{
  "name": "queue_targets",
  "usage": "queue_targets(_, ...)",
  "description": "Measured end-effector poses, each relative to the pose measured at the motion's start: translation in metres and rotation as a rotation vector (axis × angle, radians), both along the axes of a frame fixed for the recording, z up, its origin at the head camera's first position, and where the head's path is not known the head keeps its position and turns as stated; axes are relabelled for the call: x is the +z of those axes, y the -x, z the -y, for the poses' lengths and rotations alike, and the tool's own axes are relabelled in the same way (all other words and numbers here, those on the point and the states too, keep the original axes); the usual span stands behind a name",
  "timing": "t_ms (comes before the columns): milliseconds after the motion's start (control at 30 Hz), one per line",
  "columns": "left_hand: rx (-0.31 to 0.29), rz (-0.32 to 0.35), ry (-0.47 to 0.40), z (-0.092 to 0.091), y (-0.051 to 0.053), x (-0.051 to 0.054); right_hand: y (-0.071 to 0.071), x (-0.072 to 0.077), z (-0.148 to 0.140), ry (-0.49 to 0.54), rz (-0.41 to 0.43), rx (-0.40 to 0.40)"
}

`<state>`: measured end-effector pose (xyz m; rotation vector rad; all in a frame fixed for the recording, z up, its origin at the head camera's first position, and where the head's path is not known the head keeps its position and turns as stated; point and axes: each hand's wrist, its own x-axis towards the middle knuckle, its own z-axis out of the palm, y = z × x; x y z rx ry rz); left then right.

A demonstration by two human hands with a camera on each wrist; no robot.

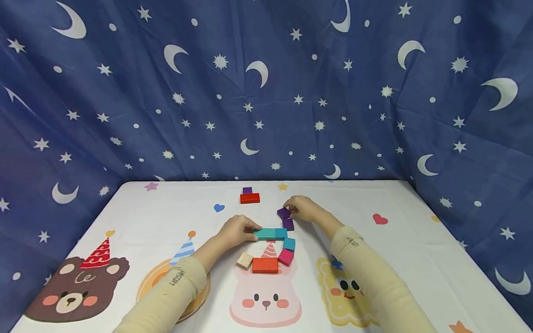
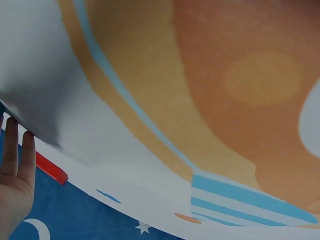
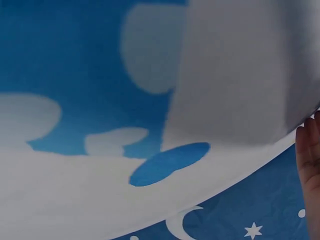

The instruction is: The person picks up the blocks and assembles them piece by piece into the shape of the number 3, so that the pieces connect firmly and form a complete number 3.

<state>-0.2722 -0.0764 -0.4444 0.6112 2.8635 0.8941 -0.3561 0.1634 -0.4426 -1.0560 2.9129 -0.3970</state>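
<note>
In the head view my left hand (image 1: 237,231) pinches the left end of a long teal block (image 1: 265,234) between thumb and fingers. Against that block's right end lies a blue block (image 1: 281,234). My right hand (image 1: 302,207) pinches a dark purple block (image 1: 284,213), which is turned at an angle. Just below it lies another purple block (image 1: 288,224). A light blue block (image 1: 289,244), a magenta block (image 1: 286,257), an orange-red block (image 1: 265,265) and a beige block (image 1: 245,260) curve round below. The wrist views show only parts of each hand at the edge.
Farther back on the white tablecloth (image 1: 348,207) sit a red block (image 1: 250,198) and a small purple block (image 1: 247,190), close together. A dark blue curtain (image 1: 291,111) with moons and stars hangs behind the table. Cartoon figures are printed on the cloth.
</note>
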Motion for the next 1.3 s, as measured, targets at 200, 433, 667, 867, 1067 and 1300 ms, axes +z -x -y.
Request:
queue_targets(200,0.001,-0.014,0.0,-0.0014,0.001,-0.0018,-0.0025,-0.0023,-0.005,0.038,-0.013,0.023)
queue_targets(433,-0.005,-0.019,-0.007,-0.0002,0.0024,-0.002,-0.003,0.0001,-0.0035,0.013,-0.006,0.018)
queue_targets(667,0.006,-0.011,-0.015,-0.0011,0.002,-0.0026,-0.0016,0.0006,-0.0042,0.02,-0.009,0.029)
queue_targets(867,-0.004,-0.027,-0.02,-0.0012,-0.0004,-0.0028,-0.0002,-0.0005,-0.007,0.039,0.001,0.045)
queue_targets(1067,-0.003,-0.033,-0.011,-0.0012,-0.0023,-0.0015,0.0,-0.0003,-0.0081,0.052,0.016,0.063)
queue_targets(1300,0.008,-0.017,-0.004,-0.0014,-0.0014,-0.0006,-0.0003,0.0005,-0.0079,0.039,0.031,0.06)
